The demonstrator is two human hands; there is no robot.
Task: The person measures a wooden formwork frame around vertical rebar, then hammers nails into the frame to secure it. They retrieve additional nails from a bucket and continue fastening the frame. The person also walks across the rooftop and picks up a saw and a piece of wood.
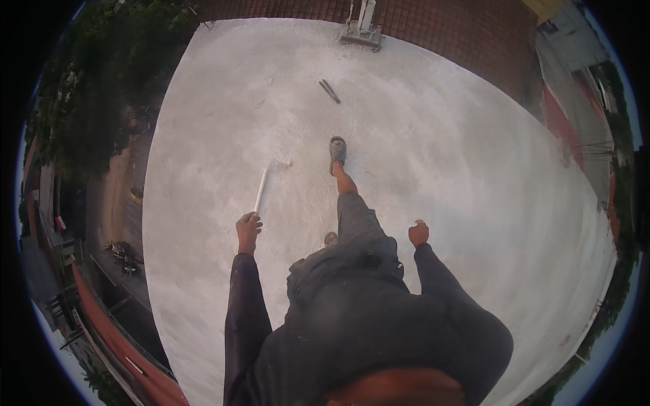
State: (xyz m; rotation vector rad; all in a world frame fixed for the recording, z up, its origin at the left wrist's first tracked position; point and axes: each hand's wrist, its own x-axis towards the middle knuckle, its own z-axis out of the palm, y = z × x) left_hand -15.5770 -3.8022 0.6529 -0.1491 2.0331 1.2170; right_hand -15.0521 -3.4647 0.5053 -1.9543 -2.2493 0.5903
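Observation:
My left hand (pixel 248 233) is closed round the lower end of a slim white pole (pixel 261 191), which points forward and slightly right above a pale, flat slab roof (pixel 203 135). Past the pole's far end is a whitish patch, and I cannot make out whether a tool head is there. Out to the right, my right hand (pixel 419 233) hangs as a loose fist over the slab, with nothing seen in it. Ahead of my sandalled foot (pixel 338 150) lies a dark tool with two long thin legs joined at one end (pixel 330 92).
A white post on a square base (pixel 361 34) stands at the slab's far edge, before brown roof tiles (pixel 447 24). Along the left, the slab's edge drops toward trees (pixel 88 88) and lower ground. Other roofs and a reddish wall (pixel 562 128) lie beyond the right side.

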